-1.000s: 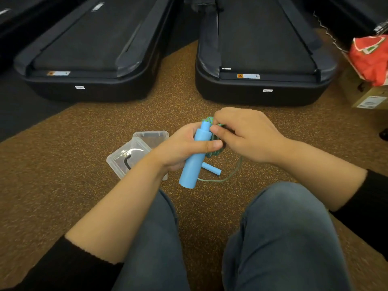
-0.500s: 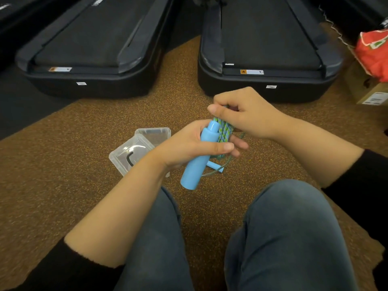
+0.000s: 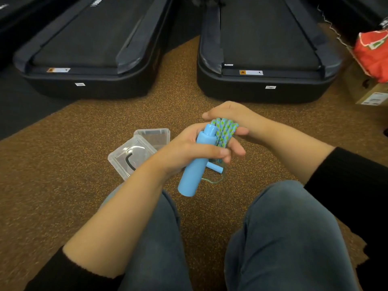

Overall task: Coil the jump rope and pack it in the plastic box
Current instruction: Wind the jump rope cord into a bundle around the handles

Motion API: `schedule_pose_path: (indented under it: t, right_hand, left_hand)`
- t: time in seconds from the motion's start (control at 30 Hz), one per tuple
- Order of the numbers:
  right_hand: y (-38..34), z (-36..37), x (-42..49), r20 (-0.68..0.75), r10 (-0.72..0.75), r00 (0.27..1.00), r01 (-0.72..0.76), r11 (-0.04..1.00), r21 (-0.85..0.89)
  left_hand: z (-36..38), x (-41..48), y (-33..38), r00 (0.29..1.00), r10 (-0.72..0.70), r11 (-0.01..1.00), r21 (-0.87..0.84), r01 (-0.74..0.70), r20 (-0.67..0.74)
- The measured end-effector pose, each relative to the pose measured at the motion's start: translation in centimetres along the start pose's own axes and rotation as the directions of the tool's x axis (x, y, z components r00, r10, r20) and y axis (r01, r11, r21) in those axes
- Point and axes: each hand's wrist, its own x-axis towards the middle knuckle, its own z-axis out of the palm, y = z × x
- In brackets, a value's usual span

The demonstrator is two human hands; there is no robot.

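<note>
Since the earlier frame, dropped lower toward centre frame: right hand [image 3: 232, 118], fingers curled over the top of the green-and-blue rope [image 3: 224, 131] loops. Left hand [image 3: 190, 151] closed around the blue handle [image 3: 197, 162], thumb across its front, coils pressed between fingers beside it. Second blue handle [image 3: 214, 167] lying on the brown floor [image 3: 63, 164] just below, thin cord trailing. Open plastic box [image 3: 154, 135] and its lid [image 3: 130, 157] left of centre, beside the left wrist.

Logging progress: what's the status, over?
Left hand grips blue handle. Right hand winding rope. Plastic box open on floor, nothing blocking.
</note>
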Motion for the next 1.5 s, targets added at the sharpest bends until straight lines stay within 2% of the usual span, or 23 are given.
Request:
schedule_pose_path:
  t: [0.13, 0.3, 0.43, 0.57, 0.63, 0.77, 0.87, 1.07, 1.17, 1.23, 1.33, 1.5]
  right_hand:
    - [1.8, 1.6, -0.9, 0.063, 0.058, 0.996, -0.064, 0.994, 0.094]
    - [2.6, 3.7, -1.9, -0.053, 0.093, 0.994, -0.077, 0.964, 0.254]
    - [4.1, 5.5, -1.1, -0.022, 0.057, 0.998, -0.040, 0.881, 0.471]
    - [5.4, 6.7, -1.1, -0.013, 0.107, 0.994, -0.083, 0.837, 0.541]
    - [5.0, 6.8, -1.3, -0.088, 0.128, 0.988, -0.057, 0.824, 0.564]
    - [4.8, 6.2, -1.7, -0.272, 0.153, 0.950, 0.015, 0.848, 0.529]
    - [4.8, 5.9, -2.0, -0.337, 0.136, 0.932, 0.052, 0.868, 0.494]
    - [4.5, 3.9, -1.2, -0.482, 0.119, 0.868, 0.106, 0.904, 0.414]
    - [3.2, 2.7, -0.7, -0.501, 0.217, 0.838, 0.100, 0.841, 0.531]
    - [2.4, 1.8, -0.2, -0.529, 0.248, 0.812, 0.114, 0.821, 0.560]
    - [0.9, 0.5, 0.5, -0.579, 0.138, 0.804, 0.199, 0.855, 0.480]
    - [-1.7, -0.7, 1.4, -0.586, 0.028, 0.810, 0.263, 0.876, 0.405]
  left_hand:
    - [-0.3, 0.1, 0.1, 0.997, 0.069, 0.997, -0.041, -0.070, -0.025]
    - [-0.3, 0.0, -0.2, 0.994, 0.087, 0.995, -0.048, -0.091, -0.073]
    - [-0.2, 0.1, -0.1, 0.982, 0.120, 0.979, -0.145, -0.141, -0.147]
    - [-0.4, 0.3, 0.5, 0.969, 0.143, 0.969, -0.172, -0.179, -0.204]
    - [-0.4, 0.3, 0.5, 0.966, 0.132, 0.967, -0.183, -0.175, -0.223]
    - [-0.8, 0.2, 0.5, 0.963, 0.116, 0.974, -0.162, -0.158, -0.243]
    - [-0.8, 0.0, 0.8, 0.970, 0.080, 0.987, -0.116, -0.109, -0.230]
    - [-0.5, -0.1, 0.7, 0.985, 0.024, 0.990, -0.135, -0.048, -0.174]
    - [-0.4, -0.2, 0.3, 0.982, -0.031, 0.992, -0.122, 0.009, -0.185]
    - [0.1, -0.3, 0.1, 0.988, -0.046, 0.992, -0.121, 0.029, -0.145]
    - [0.8, -0.4, -0.4, 0.995, -0.054, 0.991, -0.124, 0.044, -0.078]
    - [1.0, -0.4, -1.0, 0.992, -0.072, 0.982, -0.180, 0.051, -0.109]
